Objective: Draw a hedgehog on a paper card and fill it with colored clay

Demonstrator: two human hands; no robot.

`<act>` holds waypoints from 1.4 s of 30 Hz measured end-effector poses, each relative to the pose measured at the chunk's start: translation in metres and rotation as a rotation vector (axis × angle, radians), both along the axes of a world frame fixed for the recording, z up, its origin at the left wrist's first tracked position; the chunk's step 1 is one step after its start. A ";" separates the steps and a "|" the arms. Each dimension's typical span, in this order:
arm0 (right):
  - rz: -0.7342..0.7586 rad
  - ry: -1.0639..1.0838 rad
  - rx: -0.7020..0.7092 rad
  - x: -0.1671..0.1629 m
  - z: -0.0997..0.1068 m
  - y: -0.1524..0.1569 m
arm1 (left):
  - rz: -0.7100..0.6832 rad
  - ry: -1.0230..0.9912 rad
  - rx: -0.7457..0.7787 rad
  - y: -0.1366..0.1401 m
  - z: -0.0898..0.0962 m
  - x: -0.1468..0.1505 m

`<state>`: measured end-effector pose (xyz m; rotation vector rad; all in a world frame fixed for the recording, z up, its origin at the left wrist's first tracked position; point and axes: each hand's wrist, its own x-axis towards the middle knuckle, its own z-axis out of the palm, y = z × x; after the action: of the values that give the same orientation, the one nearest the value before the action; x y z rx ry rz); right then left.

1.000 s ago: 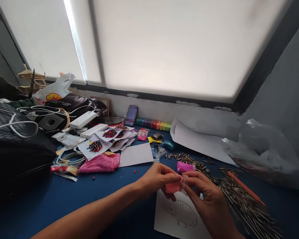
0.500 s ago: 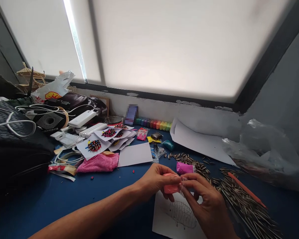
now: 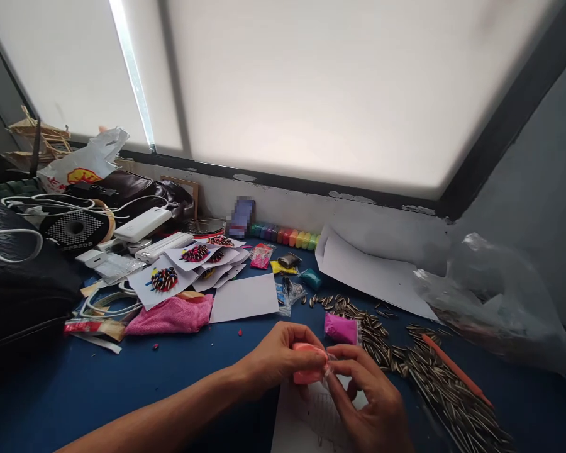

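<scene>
In the head view, my left hand [image 3: 283, 353] grips a coral packet [image 3: 306, 376] above a sheet [image 3: 285, 429] with a drawing. My right hand [image 3: 372, 395] pinches the clear wrapper [image 3: 327, 372] at the packet's right end. Just beyond lies a purple packet [image 3: 341, 328]; seeds [image 3: 462, 399] spread rightward, an orange stick [image 3: 457, 370] among them.

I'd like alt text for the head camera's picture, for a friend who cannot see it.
A person's left hand holds a salmon-pink packet in clear plastic while the right hand pinches its end, over white paper with a line drawing. Nearby on the blue table are a purple packet, striped seeds and a long orange stick.
</scene>
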<state>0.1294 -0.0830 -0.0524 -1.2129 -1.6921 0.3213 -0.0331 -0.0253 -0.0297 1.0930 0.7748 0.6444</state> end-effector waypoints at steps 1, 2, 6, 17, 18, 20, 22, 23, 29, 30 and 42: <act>0.001 0.010 0.003 0.000 -0.001 0.001 | 0.000 0.004 -0.020 0.000 0.000 0.000; 0.001 0.020 0.000 0.001 -0.003 0.001 | -0.001 0.009 -0.036 0.001 0.000 0.000; 0.015 0.032 -0.010 0.003 -0.009 0.003 | 0.016 0.009 -0.039 0.002 -0.003 -0.001; 0.041 -0.372 0.183 0.020 -0.009 0.008 | 0.040 0.008 0.083 0.000 -0.011 0.002; 0.051 -0.401 0.193 0.021 -0.009 0.009 | 0.048 0.037 0.100 -0.001 -0.011 0.003; 0.054 -0.414 0.175 0.020 -0.009 0.009 | 0.049 0.096 0.120 -0.002 -0.013 0.003; 0.047 -0.388 0.103 0.017 -0.006 0.007 | 0.039 0.126 0.140 -0.002 -0.013 0.003; 0.034 -0.356 0.052 0.015 -0.002 0.005 | 0.037 0.130 0.151 -0.002 -0.012 0.003; 0.083 0.077 -0.424 0.010 0.034 0.000 | 0.196 0.100 0.244 0.012 -0.005 -0.007; 0.102 0.181 -0.494 0.010 0.038 0.000 | 0.234 0.107 0.291 0.016 -0.004 -0.010; 0.016 0.371 -0.620 0.010 0.040 0.010 | 0.382 0.759 1.032 0.042 -0.011 -0.026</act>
<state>0.1398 -0.0734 -0.0128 -1.4643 -1.3110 1.0697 -0.0586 0.0168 -0.0406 2.2335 1.3791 1.0098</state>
